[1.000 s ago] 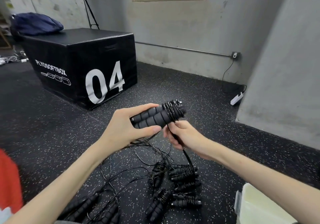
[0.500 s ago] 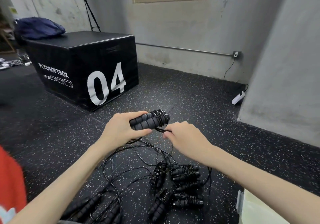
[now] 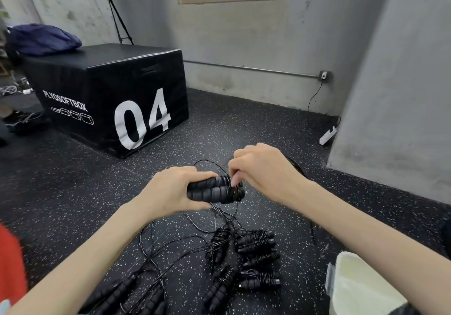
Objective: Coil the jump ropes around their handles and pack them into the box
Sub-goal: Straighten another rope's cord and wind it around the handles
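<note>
My left hand (image 3: 170, 191) grips a pair of black foam jump rope handles (image 3: 210, 190), held side by side above the floor. At their right end, thin black cord is wound round them. My right hand (image 3: 263, 170) pinches that cord (image 3: 207, 162) just above the wound end, and a loop of it arcs up over the handles. Below on the floor lie several coiled jump ropes (image 3: 253, 244). Uncoiled handles (image 3: 127, 288) with loose tangled cord lie at the lower left. A pale box (image 3: 358, 285) shows at the lower right corner.
A black plyo box marked 04 (image 3: 117, 95) stands at the left with a blue bag (image 3: 44, 39) on top. A grey concrete pillar (image 3: 395, 95) rises at the right, with a white power strip (image 3: 328, 136) at its foot. Something red (image 3: 9, 266) sits at the left edge.
My hands and the handles have dropped lower in view. My right hand came up from under the wound end to above it, carrying the cord over the handles.
</note>
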